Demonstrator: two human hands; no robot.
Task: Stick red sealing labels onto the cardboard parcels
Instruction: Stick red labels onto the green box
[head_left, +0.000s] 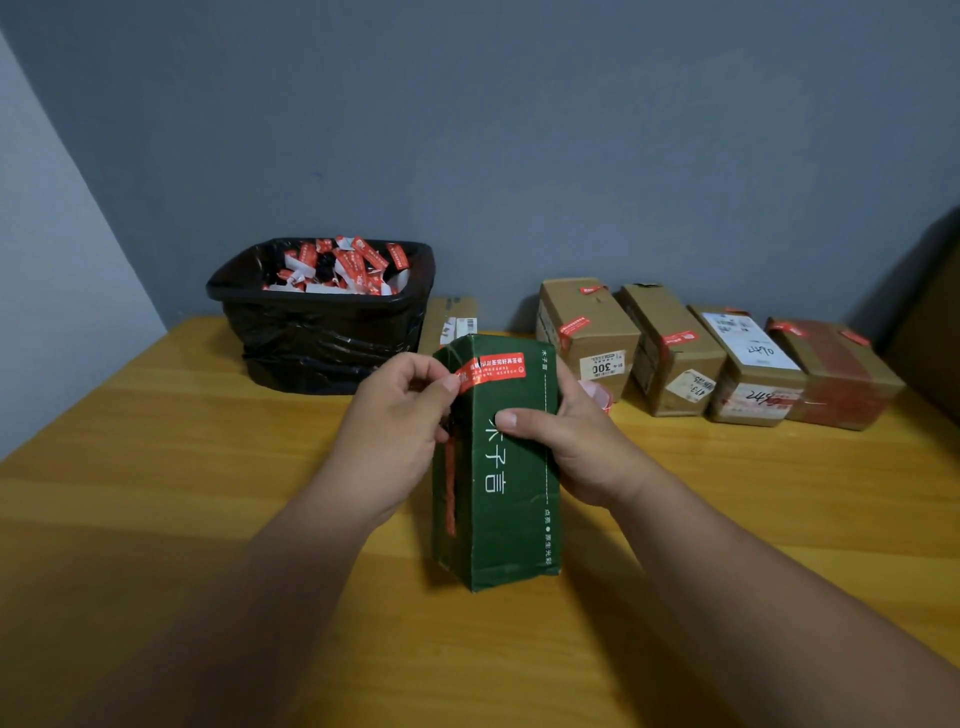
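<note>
2 hands (400, 415) (571, 441) grip green parcel (511, 499), (L pinches label (491, 370))

A green box (498, 467) stands upright on the wooden surface (208, 493). The right hand (576, 447) grips its right side, thumb across the front. The left hand (395, 421) pinches the left end of a red label (491, 370) lying across the box's top edge. Behind, a black bin (322, 322) holds label scraps; four brown parcels (670, 348) sit in a row along the wall.

Both forearms enter bare from about 7 and 5 o'clock, no sleeves in sight. The left hand (395, 431) and right hand (576, 441) appear ringless, with short, plain nails on the fingers (511, 418).
</note>
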